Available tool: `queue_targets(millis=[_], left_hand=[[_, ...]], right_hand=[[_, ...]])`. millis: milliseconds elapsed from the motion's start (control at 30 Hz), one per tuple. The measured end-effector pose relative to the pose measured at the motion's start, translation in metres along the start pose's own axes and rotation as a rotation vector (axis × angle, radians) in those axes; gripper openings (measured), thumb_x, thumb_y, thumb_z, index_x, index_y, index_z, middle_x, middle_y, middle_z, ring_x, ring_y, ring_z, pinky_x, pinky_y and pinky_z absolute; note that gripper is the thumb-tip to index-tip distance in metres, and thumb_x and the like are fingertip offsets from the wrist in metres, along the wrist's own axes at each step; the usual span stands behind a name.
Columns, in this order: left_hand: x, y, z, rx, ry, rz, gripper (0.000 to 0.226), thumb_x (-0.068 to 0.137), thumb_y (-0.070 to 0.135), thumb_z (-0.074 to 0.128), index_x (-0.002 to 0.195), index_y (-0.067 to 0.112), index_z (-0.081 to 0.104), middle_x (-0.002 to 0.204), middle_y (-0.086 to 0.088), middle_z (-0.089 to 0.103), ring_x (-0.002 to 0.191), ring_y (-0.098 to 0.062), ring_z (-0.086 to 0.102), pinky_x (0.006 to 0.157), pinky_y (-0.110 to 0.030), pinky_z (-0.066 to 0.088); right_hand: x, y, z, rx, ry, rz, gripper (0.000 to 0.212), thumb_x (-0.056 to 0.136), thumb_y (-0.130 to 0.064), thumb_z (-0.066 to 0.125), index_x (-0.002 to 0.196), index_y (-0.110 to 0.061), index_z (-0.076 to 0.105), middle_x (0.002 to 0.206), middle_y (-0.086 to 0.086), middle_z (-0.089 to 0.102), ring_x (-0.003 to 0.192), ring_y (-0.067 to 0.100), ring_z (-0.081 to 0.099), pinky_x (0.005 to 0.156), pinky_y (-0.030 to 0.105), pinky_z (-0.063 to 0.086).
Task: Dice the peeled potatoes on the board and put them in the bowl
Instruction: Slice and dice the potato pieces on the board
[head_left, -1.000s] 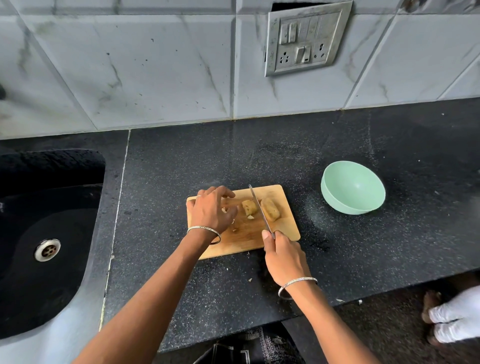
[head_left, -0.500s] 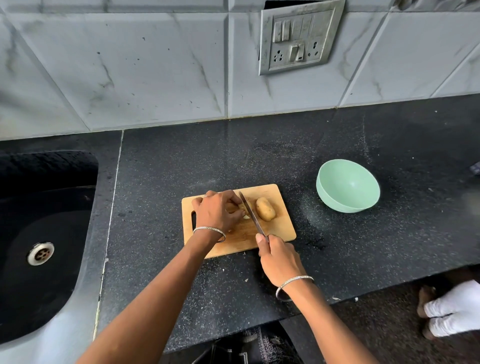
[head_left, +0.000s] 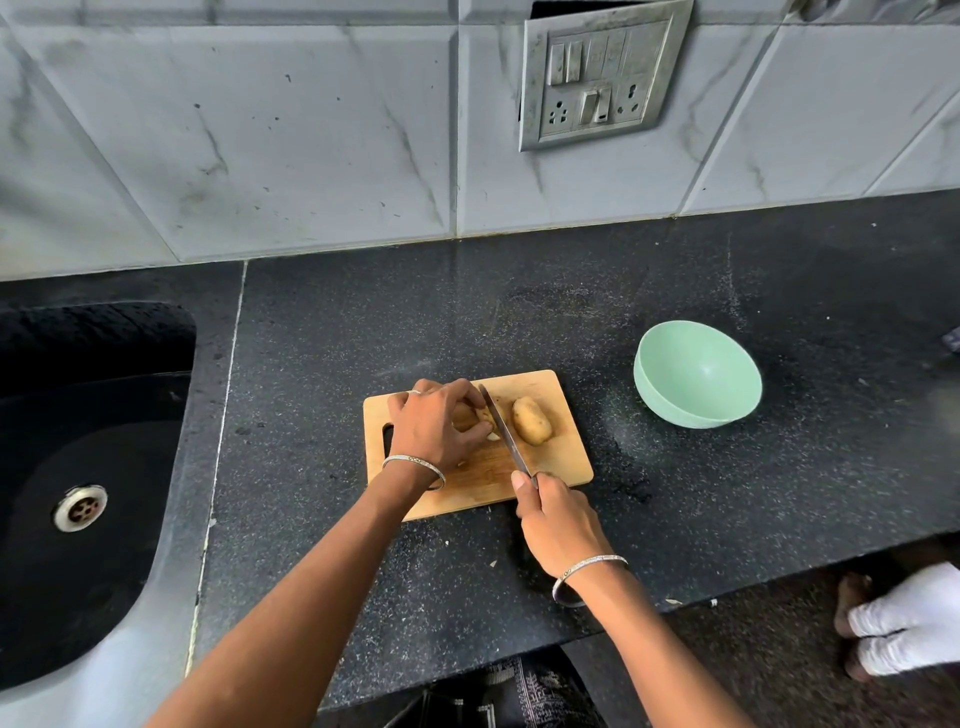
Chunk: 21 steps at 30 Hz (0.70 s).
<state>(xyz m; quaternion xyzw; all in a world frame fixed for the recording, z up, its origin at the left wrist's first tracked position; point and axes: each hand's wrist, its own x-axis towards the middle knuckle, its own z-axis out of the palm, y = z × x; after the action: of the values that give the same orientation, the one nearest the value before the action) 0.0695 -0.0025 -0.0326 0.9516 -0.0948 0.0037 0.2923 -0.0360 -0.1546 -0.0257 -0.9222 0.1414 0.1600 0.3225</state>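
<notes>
A wooden cutting board lies on the black counter. My left hand curls over a potato piece on the board's left half, hiding most of it. My right hand grips the handle of a knife, whose blade lies across the board right beside my left fingers. A whole peeled potato rests just right of the blade. The mint-green bowl stands to the right of the board with nothing visible in it.
A black sink with a metal drain sits at the left. A tiled wall with a switch and socket plate rises behind the counter. Another person's foot and white trouser hem show on the floor at lower right.
My left hand has slid right and closed over the cut potato piece. The knife blade has shifted left against my fingers.
</notes>
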Motion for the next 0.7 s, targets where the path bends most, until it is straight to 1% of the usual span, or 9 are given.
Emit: queue_targets(millis=[133,200,300,433,500,600,700], left_hand=[[0.002,-0.002,0.001,-0.016,0.001,0.003,0.019,0.073,0.047,0.07,0.087,0.038,0.061,0.082,0.021,0.062,0.104,-0.01,0.049,0.082,-0.034,0.024],[0.003,-0.005,0.001,-0.011,-0.007,0.022,0.02,0.073,0.049,0.069,0.087,0.038,0.062,0.082,0.019,0.064,0.103,-0.009,0.048,0.084,-0.035,0.026],[0.005,-0.008,0.0,-0.004,-0.014,0.054,0.021,0.073,0.051,0.069,0.088,0.037,0.063,0.081,0.021,0.064,0.103,-0.009,0.047,0.082,-0.033,0.025],[0.003,-0.01,0.0,-0.027,-0.007,0.052,0.022,0.073,0.051,0.07,0.086,0.035,0.062,0.079,0.022,0.064,0.101,-0.008,0.048,0.083,-0.033,0.025],[0.002,-0.012,-0.001,-0.025,0.011,0.053,0.023,0.072,0.051,0.071,0.084,0.035,0.061,0.079,0.021,0.064,0.1,-0.008,0.05,0.083,-0.034,0.027],[0.001,-0.015,-0.002,-0.033,0.013,0.032,0.025,0.071,0.053,0.072,0.083,0.036,0.059,0.078,0.021,0.063,0.099,-0.008,0.051,0.086,-0.036,0.031],[0.0,-0.021,-0.002,-0.055,-0.001,0.02,0.029,0.068,0.055,0.071,0.085,0.04,0.053,0.076,0.025,0.062,0.096,-0.007,0.054,0.09,-0.042,0.042]], right_hand=[[0.002,0.002,0.002,0.022,-0.004,-0.001,0.047,0.1,-0.054,0.027,0.091,-0.018,0.056,0.093,0.004,0.065,0.086,0.03,0.061,0.078,0.039,0.047],[0.002,0.003,0.002,0.023,-0.003,0.001,0.048,0.1,-0.054,0.027,0.092,-0.018,0.056,0.094,0.004,0.065,0.086,0.029,0.061,0.078,0.039,0.047],[0.003,0.003,0.001,0.032,0.01,-0.005,0.049,0.1,-0.053,0.027,0.092,-0.016,0.058,0.094,0.005,0.065,0.086,0.029,0.06,0.078,0.038,0.046],[0.003,0.005,0.001,0.072,0.05,-0.02,0.051,0.1,-0.052,0.029,0.09,-0.014,0.06,0.089,0.006,0.066,0.085,0.029,0.061,0.081,0.041,0.048],[0.003,0.006,0.001,0.072,0.061,-0.026,0.051,0.1,-0.053,0.028,0.091,-0.014,0.06,0.091,0.006,0.067,0.086,0.03,0.061,0.082,0.041,0.048],[0.003,0.006,0.002,0.058,0.055,-0.025,0.051,0.1,-0.052,0.028,0.093,-0.014,0.061,0.093,0.006,0.068,0.088,0.03,0.061,0.083,0.041,0.048],[0.002,0.003,0.003,0.054,0.048,-0.025,0.051,0.101,-0.052,0.028,0.094,-0.014,0.061,0.094,0.006,0.067,0.089,0.03,0.061,0.083,0.041,0.047]])
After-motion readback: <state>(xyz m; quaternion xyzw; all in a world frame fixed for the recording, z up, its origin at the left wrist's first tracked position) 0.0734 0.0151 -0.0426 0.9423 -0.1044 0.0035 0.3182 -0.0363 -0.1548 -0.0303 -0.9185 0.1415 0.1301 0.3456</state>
